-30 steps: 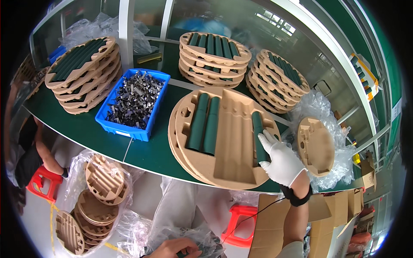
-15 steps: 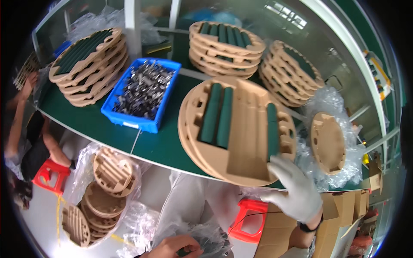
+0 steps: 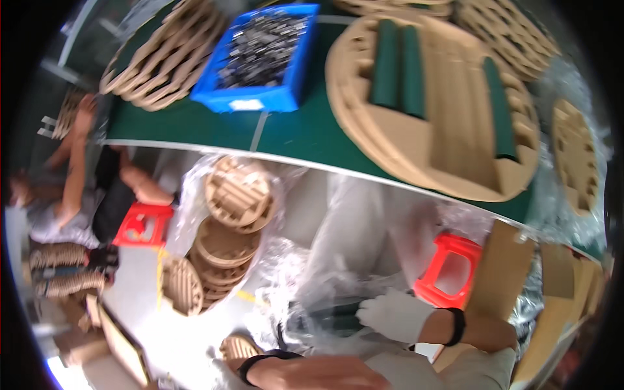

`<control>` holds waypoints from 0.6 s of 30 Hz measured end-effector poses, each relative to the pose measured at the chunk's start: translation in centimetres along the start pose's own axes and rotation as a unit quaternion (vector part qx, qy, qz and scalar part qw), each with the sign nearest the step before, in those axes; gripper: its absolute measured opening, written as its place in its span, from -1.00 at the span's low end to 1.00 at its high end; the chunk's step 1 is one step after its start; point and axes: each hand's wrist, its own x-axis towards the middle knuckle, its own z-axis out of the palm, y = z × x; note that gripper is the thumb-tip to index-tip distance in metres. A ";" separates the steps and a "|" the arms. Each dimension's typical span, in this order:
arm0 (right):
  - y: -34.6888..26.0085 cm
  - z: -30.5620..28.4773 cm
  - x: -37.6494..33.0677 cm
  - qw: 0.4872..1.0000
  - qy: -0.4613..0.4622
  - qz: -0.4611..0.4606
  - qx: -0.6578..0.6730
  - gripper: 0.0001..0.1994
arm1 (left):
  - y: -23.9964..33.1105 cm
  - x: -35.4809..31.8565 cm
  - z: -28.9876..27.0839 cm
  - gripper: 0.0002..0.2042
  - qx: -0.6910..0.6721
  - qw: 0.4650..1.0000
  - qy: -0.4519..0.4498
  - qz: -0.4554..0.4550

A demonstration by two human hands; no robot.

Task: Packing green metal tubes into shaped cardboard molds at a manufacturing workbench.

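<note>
My right hand (image 3: 395, 315), in a white glove, reaches over a clear plastic bag (image 3: 318, 292) in front of me. Its slightly bent fingers point left beside dark green tubes (image 3: 341, 314) inside the bag; nothing shows in its grasp. My bare left hand (image 3: 331, 374) is low at the bottom edge, blurred, with its fingers hidden. On the table lies a round tan tray (image 3: 448, 140) with long grooves. Two green tubes (image 3: 411, 71) fill its left grooves and another green tube (image 3: 499, 110) lies at the right, with bare grooves between.
A blue bin (image 3: 292, 81) of small metal parts stands on the green table (image 3: 195, 130). Stacked tan trays (image 3: 166, 58) stand left of it. Below are more trays (image 3: 227, 244) in plastic, a red stool (image 3: 448, 270) and cardboard (image 3: 500, 263). Another person (image 3: 71, 195) works at far left.
My view has tipped down, so the table sits higher. My right hand has left the tray's near edge and come down to the plastic bag. My left forearm now reaches further in.
</note>
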 end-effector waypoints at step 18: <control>1.2 -0.3 -1.0 0.997 0.065 0.035 -0.026 -0.78 | 0.4 3.8 0.9 -0.84 -0.282 0.946 -0.126 0.097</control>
